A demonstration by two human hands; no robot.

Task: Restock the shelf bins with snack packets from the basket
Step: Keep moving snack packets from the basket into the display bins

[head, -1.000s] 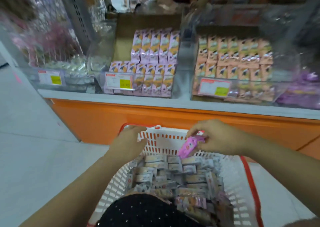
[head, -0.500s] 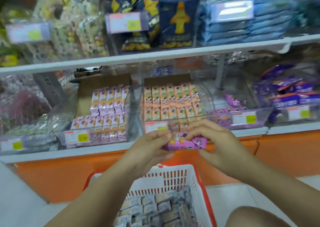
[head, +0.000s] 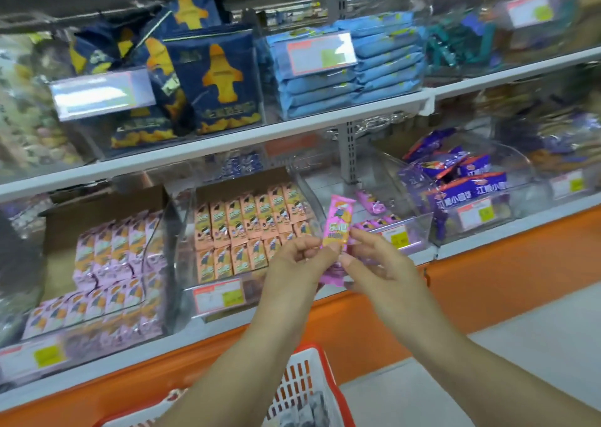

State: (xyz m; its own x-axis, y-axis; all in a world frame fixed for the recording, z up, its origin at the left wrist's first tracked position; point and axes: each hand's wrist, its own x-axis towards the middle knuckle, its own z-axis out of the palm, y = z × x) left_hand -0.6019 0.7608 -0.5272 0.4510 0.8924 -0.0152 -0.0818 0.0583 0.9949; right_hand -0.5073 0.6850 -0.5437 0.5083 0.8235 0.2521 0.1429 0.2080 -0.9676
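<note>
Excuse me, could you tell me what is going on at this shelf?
A person is restocking snacks. The left hand and right hand together pinch one pink snack packet, held upright, with the white basket lower down. Just beyond the packet, a clear bin holds only a few loose pink packets.

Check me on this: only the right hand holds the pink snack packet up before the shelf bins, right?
Not only the right. In the head view the left hand and the right hand both pinch the pink snack packet, up before the shelf bins.
</note>
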